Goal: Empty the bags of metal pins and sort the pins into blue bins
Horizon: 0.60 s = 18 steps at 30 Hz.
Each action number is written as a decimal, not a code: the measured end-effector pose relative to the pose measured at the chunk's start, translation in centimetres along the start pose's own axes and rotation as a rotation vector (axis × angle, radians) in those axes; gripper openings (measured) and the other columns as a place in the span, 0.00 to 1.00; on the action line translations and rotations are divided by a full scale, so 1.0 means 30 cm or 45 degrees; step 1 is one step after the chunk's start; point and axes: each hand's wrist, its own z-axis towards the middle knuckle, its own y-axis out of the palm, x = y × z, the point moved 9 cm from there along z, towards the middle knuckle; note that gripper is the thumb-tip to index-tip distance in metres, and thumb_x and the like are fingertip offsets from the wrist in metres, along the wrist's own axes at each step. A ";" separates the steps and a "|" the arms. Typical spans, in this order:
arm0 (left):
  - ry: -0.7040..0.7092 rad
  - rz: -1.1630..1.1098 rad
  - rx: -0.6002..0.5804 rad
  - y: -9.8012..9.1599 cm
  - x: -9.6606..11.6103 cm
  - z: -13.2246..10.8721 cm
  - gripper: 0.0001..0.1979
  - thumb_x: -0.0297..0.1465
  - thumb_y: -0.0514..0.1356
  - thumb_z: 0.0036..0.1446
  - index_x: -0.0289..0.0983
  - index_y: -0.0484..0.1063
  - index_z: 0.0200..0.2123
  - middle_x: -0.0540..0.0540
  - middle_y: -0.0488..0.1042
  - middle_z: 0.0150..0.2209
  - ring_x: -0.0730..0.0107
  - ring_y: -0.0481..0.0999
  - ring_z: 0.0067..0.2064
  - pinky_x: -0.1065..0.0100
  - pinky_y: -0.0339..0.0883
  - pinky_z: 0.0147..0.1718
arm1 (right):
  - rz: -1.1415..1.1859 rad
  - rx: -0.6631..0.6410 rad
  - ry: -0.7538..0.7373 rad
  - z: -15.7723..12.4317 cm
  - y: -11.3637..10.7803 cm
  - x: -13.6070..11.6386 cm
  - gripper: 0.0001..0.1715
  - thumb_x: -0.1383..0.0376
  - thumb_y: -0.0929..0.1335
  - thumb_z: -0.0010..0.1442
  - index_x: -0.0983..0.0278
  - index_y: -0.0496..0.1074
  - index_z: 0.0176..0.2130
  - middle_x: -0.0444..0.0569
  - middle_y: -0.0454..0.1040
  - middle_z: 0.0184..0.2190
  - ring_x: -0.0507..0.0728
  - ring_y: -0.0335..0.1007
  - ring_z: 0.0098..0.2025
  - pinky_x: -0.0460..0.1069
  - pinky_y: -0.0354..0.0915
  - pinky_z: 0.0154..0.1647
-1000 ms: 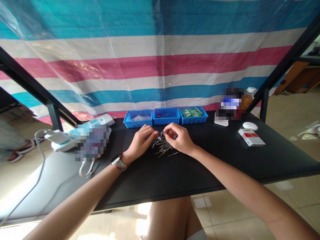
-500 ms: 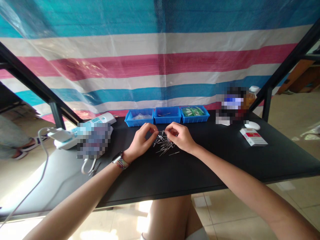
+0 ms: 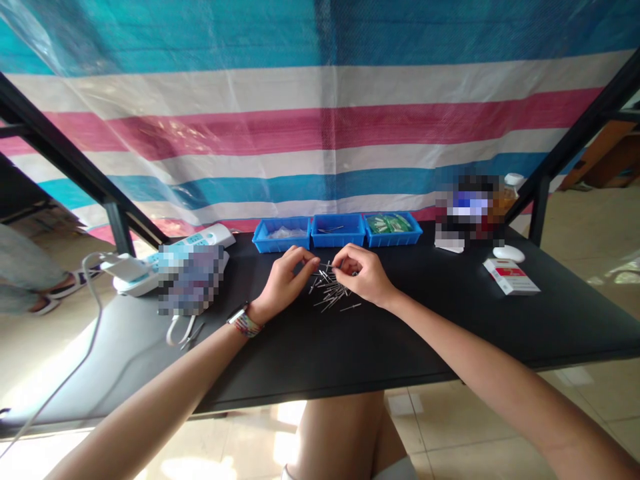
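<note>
Between my two hands a thin silver blind rivet (image 3: 325, 265) is stretched sideways, pinched at its ends by thumb and fingers. My left hand (image 3: 289, 279) is closed at its left end, and my right hand (image 3: 364, 275) is closed at the other end. Just under my fingers lies a loose pile of blind rivets (image 3: 332, 293) on the black table (image 3: 300, 360), partly hidden by my right hand. One single rivet (image 3: 351, 307) rests a little apart, in front of the pile.
Behind my hands stand three blue bins: one with clear plastic bags (image 3: 281, 243), one with a few thin metal pieces (image 3: 338, 239), one with green-and-white packets (image 3: 393, 233). A power strip (image 3: 213, 235) and tweezers (image 3: 193, 337) lie left; a red-and-white box (image 3: 513, 279) and bottle (image 3: 511, 190) right.
The view has shifted slightly, so the table and bins appear a little farther right. Both hands keep nearly the same pinch on the rivet; the pile looks unchanged.
</note>
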 end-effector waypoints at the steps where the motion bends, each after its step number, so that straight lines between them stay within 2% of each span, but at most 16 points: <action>1: -0.002 -0.002 -0.007 0.001 0.000 0.000 0.16 0.40 0.59 0.74 0.39 0.74 0.33 0.47 0.75 0.33 0.64 0.73 0.38 0.64 0.66 0.41 | -0.012 0.003 -0.012 -0.002 0.001 -0.004 0.04 0.67 0.73 0.60 0.61 0.74 0.34 0.45 0.74 0.34 0.51 0.70 0.26 0.47 0.67 0.26; 6: -0.025 -0.002 -0.071 0.008 -0.002 -0.001 0.18 0.40 0.54 0.76 0.39 0.74 0.34 0.46 0.77 0.35 0.61 0.74 0.42 0.61 0.67 0.45 | -0.069 0.052 -0.038 0.010 -0.012 -0.002 0.04 0.67 0.73 0.61 0.60 0.74 0.33 0.44 0.74 0.32 0.51 0.70 0.25 0.47 0.66 0.25; 8: -0.047 0.014 -0.084 0.008 -0.012 0.000 0.14 0.38 0.55 0.74 0.39 0.74 0.37 0.45 0.77 0.38 0.60 0.75 0.43 0.60 0.67 0.46 | -0.166 0.146 -0.056 0.040 -0.054 0.014 0.04 0.65 0.72 0.62 0.61 0.76 0.34 0.45 0.76 0.32 0.51 0.70 0.24 0.48 0.67 0.26; 10: -0.056 0.056 -0.120 0.012 -0.023 0.003 0.08 0.35 0.58 0.70 0.39 0.74 0.39 0.45 0.78 0.39 0.59 0.75 0.44 0.59 0.68 0.47 | -0.313 0.300 -0.061 0.075 -0.128 0.041 0.04 0.64 0.72 0.64 0.61 0.78 0.36 0.47 0.80 0.35 0.53 0.70 0.25 0.50 0.71 0.30; 12: -0.048 0.121 -0.192 0.026 -0.036 0.005 0.05 0.31 0.59 0.63 0.39 0.75 0.40 0.45 0.78 0.40 0.57 0.74 0.45 0.57 0.67 0.49 | -0.502 0.393 -0.064 0.105 -0.198 0.071 0.06 0.64 0.72 0.64 0.61 0.82 0.41 0.51 0.83 0.41 0.56 0.75 0.29 0.54 0.75 0.38; 14: -0.038 0.190 -0.271 0.042 -0.052 0.005 0.08 0.28 0.59 0.58 0.39 0.76 0.41 0.45 0.78 0.41 0.56 0.74 0.46 0.55 0.66 0.52 | -0.674 0.403 -0.092 0.121 -0.244 0.092 0.12 0.65 0.72 0.64 0.62 0.83 0.47 0.56 0.84 0.51 0.62 0.81 0.42 0.57 0.76 0.47; 16: -0.042 0.248 -0.321 0.053 -0.072 0.003 0.10 0.27 0.58 0.56 0.39 0.76 0.41 0.45 0.78 0.42 0.55 0.74 0.46 0.53 0.65 0.54 | -0.772 0.414 -0.137 0.113 -0.272 0.094 0.13 0.67 0.69 0.67 0.62 0.83 0.48 0.56 0.83 0.52 0.64 0.81 0.50 0.58 0.75 0.52; 18: -0.059 0.293 -0.350 0.060 -0.094 0.001 0.10 0.27 0.58 0.56 0.39 0.77 0.41 0.45 0.78 0.42 0.56 0.75 0.46 0.53 0.65 0.54 | -0.812 0.407 -0.188 0.090 -0.271 0.077 0.13 0.69 0.67 0.68 0.62 0.83 0.45 0.55 0.84 0.48 0.64 0.81 0.50 0.57 0.75 0.53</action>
